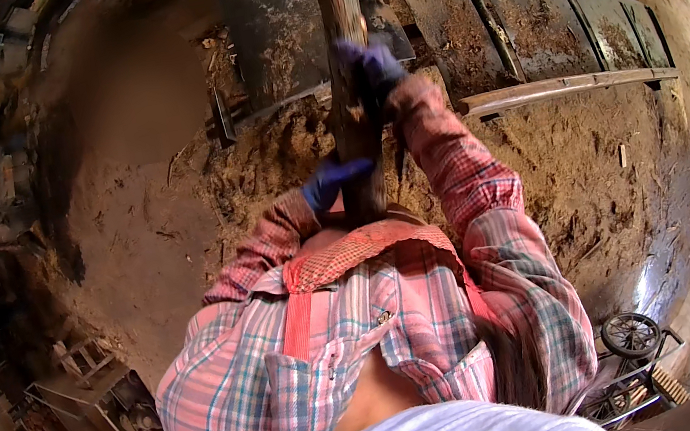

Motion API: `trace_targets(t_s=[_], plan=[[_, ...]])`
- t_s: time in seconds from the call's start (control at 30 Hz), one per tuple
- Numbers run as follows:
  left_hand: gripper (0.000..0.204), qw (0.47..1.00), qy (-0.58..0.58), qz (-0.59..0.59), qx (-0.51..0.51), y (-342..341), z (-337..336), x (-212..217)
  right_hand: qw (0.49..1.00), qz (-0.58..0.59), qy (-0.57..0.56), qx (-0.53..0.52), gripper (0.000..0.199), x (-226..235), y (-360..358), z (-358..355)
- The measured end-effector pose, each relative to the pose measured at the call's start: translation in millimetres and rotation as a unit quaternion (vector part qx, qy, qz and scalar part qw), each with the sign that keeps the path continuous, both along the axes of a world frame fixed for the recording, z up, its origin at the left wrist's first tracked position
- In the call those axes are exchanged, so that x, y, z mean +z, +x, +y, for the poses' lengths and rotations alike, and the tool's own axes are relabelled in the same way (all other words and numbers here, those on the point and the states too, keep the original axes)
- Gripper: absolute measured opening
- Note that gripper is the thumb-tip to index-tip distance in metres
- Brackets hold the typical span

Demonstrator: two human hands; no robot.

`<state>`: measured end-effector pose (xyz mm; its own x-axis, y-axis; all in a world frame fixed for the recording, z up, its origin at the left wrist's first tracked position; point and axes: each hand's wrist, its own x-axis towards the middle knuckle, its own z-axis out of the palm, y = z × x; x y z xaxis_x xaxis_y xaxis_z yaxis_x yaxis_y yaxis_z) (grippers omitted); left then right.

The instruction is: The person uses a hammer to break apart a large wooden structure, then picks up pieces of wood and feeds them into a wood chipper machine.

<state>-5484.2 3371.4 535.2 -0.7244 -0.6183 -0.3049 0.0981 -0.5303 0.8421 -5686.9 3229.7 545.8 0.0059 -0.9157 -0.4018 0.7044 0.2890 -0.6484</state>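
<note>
A long rough log runs straight out in front of me, its near end close to my waist. My left hand, in a blue-purple glove, grips the log near that end from the left side, its thumb laid across the top. My right hand, in a matching glove with a dark palm side, holds the log farther along from the right; some of its fingers are hidden. Beyond my hands, the log extends over a dark metal plate.
To the right lies a ribbed metal sheet scattered with bark, with a wooden beam along its near edge. The ground is brown, with loose debris. A wheeled cart stands at lower right and a metal frame at lower left.
</note>
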Motion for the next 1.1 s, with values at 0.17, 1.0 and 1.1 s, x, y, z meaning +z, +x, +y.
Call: trace_targets(t_s=[0.17,1.0,1.1], plan=[[0.056,0.999,-0.012,0.037,-0.019,15.7,-119.5,59.5,0.863,0.406,-0.300,-0.012,0.059,178.7,13.2,-28.0],[0.075,0.894,-0.041,-0.431,0.113,-178.1,-140.6,24.7,-0.289,-0.919,0.211,-0.165,0.023,-19.5,-48.0,134.0],[0.075,0.889,-0.078,-0.433,0.130,-174.0,-133.5,53.3,-0.406,-0.877,0.206,-0.152,0.015,23.8,-39.3,134.0]])
